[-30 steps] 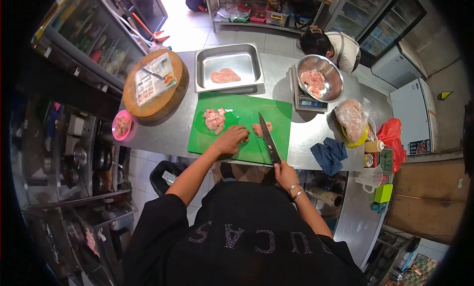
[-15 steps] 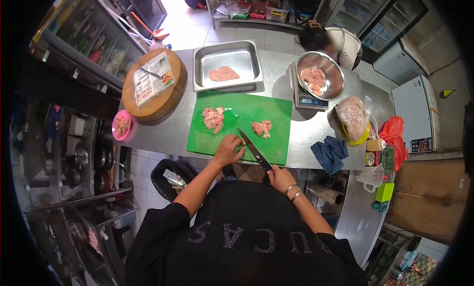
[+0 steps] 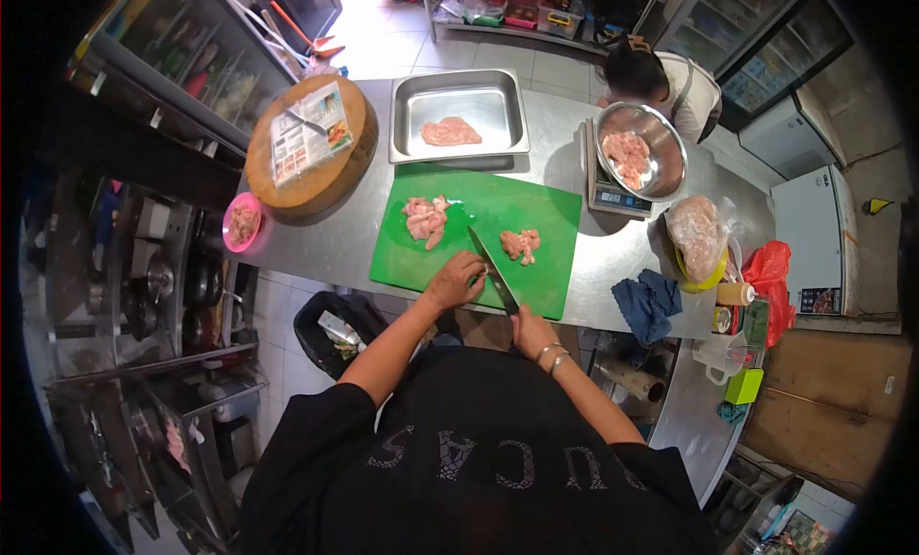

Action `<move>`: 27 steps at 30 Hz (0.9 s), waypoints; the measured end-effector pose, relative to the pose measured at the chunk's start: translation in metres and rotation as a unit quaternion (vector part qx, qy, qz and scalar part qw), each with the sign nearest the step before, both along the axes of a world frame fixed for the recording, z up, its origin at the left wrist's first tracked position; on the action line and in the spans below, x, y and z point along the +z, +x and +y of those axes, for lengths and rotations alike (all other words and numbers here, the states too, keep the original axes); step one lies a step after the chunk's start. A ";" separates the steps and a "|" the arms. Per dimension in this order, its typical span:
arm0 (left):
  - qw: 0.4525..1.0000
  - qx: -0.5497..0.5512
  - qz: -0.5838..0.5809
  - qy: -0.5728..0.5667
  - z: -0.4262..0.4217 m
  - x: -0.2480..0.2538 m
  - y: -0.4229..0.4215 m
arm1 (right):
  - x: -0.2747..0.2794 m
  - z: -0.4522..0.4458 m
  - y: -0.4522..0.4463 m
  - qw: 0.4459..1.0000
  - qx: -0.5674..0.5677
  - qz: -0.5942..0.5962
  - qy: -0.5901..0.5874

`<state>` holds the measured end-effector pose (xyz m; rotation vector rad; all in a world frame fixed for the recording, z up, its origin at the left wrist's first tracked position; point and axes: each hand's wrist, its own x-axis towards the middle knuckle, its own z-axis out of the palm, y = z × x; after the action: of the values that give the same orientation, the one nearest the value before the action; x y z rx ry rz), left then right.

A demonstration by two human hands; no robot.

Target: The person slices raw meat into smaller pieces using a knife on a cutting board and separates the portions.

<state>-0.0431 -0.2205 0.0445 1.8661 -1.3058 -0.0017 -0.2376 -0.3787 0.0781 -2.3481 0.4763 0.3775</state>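
My right hand (image 3: 528,331) is wrapped round the handle of a large knife (image 3: 494,272), whose blade points up and left over the green cutting board (image 3: 402,255). Close beside the blade, my left hand (image 3: 457,280) has its fingers curled and pressed together near the board's front edge; what they hold, if anything, is too small to name. A pile of cut raw meat (image 3: 426,220) lies on the left of the board. Right of the blade is a smaller pile of meat pieces (image 3: 520,246).
Behind the board stands a metal tray (image 3: 397,124) with flat meat. Left are a round wooden block (image 3: 356,153) and a pink bowl (image 3: 230,241). Right are a steel bowl (image 3: 670,172) on a scale (image 3: 620,199), a blue cloth (image 3: 648,304) and bagged meat (image 3: 697,234). Beyond, a person (image 3: 670,86) bends down.
The knife has swung from the right meat pile to beside my left hand. My left hand has moved nearer the blade since half a second ago. The view has shifted slightly.
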 end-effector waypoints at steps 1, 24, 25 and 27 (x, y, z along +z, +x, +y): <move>1.000 -0.001 -0.001 -0.002 -0.001 0.001 0.000 | -0.008 -0.003 0.003 1.000 -0.001 -0.001 -0.002; 0.958 0.283 0.036 -0.039 0.026 -0.004 -0.004 | 0.071 -0.023 -0.008 0.995 0.078 0.022 -0.060; 0.958 0.282 0.036 -0.039 0.031 -0.004 0.002 | 0.065 -0.025 -0.012 0.995 0.077 0.022 -0.060; 0.919 0.394 -0.015 0.024 0.039 -0.004 0.015 | 0.048 -0.026 -0.018 0.993 0.110 0.005 -0.045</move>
<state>-0.0279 -0.1818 0.0405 2.3187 -0.4943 0.4209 -0.2559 -0.4050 0.1260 -2.4951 0.2445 0.4797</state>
